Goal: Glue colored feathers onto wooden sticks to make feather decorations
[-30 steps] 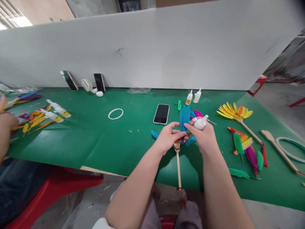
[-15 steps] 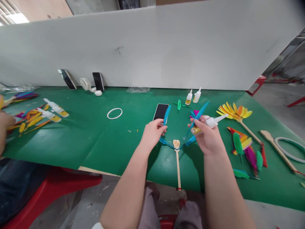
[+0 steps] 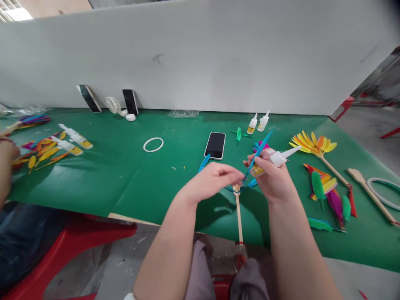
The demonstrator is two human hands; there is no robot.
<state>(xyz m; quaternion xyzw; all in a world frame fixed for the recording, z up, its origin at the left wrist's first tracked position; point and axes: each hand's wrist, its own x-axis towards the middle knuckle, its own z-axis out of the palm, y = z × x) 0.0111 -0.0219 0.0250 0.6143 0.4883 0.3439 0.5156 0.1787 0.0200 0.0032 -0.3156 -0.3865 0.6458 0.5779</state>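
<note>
My right hand (image 3: 273, 173) is closed round a glue bottle (image 3: 258, 170) with a white nozzle pointing up and right. A blue feather (image 3: 259, 154) is pinched in the same hand, its thin end down. My left hand (image 3: 215, 179) reaches over the heart-shaped head of a wooden stick (image 3: 238, 212). Its fingertips are drawn together beside the feather's lower end; whatever they grip is hidden. Blue feathers spread from both sides of the stick head, the left one (image 3: 204, 163) showing behind my left hand. The stick's lower end overhangs the table edge.
A phone (image 3: 215, 146) lies beyond my left hand. Two glue bottles (image 3: 252, 123) stand farther back. To the right are a yellow feather fan (image 3: 312, 143), loose feathers (image 3: 318, 183), another stick (image 3: 371, 196) and a ring (image 3: 383, 191). A co-worker's hand (image 3: 8, 150) is at far left.
My left hand has moved right and down, from beside the phone to the stick head. The blue feather that rose from its fingers no longer shows there. My right hand keeps its hold.
</note>
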